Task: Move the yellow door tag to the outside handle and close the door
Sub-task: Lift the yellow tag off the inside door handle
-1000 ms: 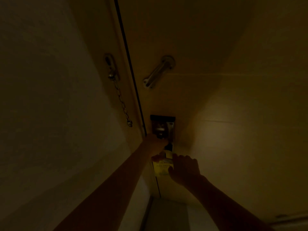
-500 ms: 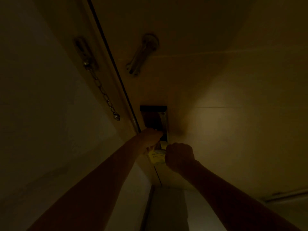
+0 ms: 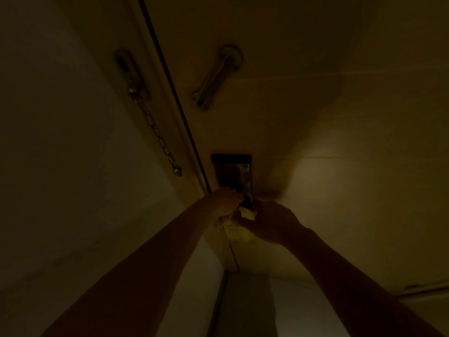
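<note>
the task was barely begun: both hands, the left hand and right hand, had a grip on the yellow door tag at the inside lock plate (handle hidden), with the door apparently not yet opened.

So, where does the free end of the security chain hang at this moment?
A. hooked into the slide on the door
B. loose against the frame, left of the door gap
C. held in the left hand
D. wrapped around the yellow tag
B: the chain dangles loose from its plate on the frame, its end left of the door gap, clear of both hands.
</note>
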The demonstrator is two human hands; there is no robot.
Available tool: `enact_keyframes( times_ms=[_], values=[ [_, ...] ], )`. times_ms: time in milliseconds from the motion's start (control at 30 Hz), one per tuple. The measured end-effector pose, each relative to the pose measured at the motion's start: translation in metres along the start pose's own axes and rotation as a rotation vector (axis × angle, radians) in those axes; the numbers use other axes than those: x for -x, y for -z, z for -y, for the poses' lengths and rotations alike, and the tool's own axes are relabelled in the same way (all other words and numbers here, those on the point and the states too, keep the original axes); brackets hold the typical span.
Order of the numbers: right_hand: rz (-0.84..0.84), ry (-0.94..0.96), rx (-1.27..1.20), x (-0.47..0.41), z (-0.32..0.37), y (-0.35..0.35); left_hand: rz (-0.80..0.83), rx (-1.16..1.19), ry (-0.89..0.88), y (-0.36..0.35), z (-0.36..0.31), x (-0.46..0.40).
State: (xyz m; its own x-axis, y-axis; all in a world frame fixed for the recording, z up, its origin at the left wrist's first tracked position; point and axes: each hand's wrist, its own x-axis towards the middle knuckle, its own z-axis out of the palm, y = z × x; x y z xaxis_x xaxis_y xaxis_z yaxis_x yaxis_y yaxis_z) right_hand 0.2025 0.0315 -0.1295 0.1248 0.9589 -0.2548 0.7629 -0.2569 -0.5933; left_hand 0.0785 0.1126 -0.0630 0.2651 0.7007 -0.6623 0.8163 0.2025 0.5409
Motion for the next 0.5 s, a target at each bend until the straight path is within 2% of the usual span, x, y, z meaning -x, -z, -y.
enact_keyframes(
  times_ms=[233,500],
  values=[
    [0.089,0.151,-0.039,0.003,0.001,0.012,-0.006,-0.019,0.008,-0.001,0.001,-0.004],
    [-0.010,0.468,0.417,-0.002,-0.005,0.020,0.018,-0.052,0.009,-0.001,0.002,-0.006]
  ],
)
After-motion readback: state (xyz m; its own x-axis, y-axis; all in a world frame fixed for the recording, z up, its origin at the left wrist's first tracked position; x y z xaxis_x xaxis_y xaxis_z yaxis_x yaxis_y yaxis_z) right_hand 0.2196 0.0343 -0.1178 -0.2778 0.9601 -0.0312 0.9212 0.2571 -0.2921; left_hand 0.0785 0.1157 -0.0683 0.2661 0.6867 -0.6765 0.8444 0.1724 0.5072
